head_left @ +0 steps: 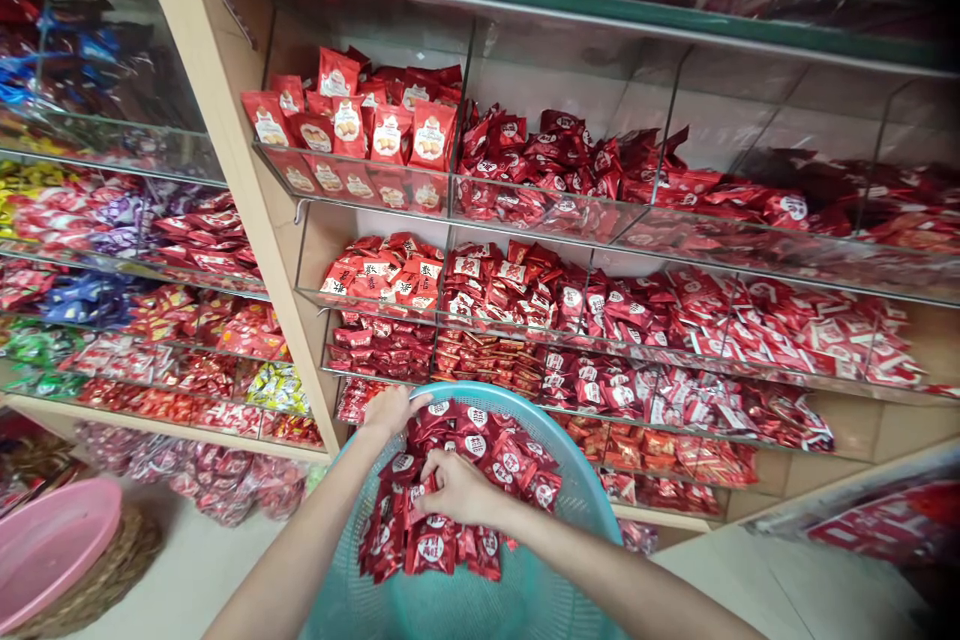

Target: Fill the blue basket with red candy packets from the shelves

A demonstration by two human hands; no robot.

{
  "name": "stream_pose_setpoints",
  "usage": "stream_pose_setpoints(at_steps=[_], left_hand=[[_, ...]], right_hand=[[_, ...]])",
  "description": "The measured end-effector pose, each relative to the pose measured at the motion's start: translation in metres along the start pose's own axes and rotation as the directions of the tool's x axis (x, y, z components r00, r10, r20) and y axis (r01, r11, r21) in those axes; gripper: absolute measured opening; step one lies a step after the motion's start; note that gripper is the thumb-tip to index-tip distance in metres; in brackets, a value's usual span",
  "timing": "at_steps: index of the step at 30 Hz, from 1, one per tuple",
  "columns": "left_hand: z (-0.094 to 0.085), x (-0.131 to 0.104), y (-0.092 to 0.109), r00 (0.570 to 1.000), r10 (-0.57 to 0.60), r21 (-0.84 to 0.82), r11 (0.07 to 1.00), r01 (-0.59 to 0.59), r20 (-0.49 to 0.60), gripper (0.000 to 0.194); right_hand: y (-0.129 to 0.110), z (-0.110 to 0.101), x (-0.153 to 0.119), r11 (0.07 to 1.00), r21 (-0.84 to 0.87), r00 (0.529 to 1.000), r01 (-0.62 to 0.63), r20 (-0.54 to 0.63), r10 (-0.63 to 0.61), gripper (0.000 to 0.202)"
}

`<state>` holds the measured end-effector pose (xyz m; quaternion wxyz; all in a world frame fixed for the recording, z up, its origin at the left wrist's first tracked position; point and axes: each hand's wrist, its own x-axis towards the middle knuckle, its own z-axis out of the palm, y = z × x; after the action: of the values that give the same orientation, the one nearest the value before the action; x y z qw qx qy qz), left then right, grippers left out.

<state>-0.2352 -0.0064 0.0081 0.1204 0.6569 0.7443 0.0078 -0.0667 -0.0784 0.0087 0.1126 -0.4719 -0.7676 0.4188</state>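
A teal plastic basket (585,510) with a perforated wall is tilted up in front of the shelves. Its far side holds a heap of small dark-red candy packets (510,465) with white round labels. My left hand (391,412) grips the basket's rim at the far left, fingers closed over the edge. Inside the basket, my right hand (461,490) rests on the heap, its fingers curled and pinching at a red packet (415,505). Part of that packet is hidden by the fingers.
Glass-fronted shelves (525,320) of red packets rise behind the basket. A wooden upright (232,170) parts them from shelves of colourful sweets (112,210) at left. On the floor at lower left, a pink basin (56,545) sits on a woven basket (124,570).
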Motion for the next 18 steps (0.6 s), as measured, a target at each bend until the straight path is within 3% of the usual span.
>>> stream_pose_setpoints(at_steps=[4, 11, 18], left_hand=[[0.0015, 0.0012, -0.0014, 0.998, 0.041, 0.008, 0.999, -0.04, -0.052, 0.073], [0.0041, 0.0026, -0.002, 0.998, 0.034, 0.004, 0.999, -0.033, -0.059, 0.073], [0.0078, 0.0047, -0.0036, 0.996, 0.039, 0.019, 0.999, -0.038, -0.08, 0.074]], right_hand=[[0.0008, -0.0002, -0.0005, 0.999, -0.051, 1.0, -0.01, -0.011, 0.009, 0.031], [0.0057, 0.0042, -0.0029, 0.991, -0.109, 0.996, 0.08, 0.041, -0.075, 0.01], [0.0009, 0.0039, -0.0076, 0.975, -0.194, 0.994, 0.112, 0.041, -0.106, 0.015]])
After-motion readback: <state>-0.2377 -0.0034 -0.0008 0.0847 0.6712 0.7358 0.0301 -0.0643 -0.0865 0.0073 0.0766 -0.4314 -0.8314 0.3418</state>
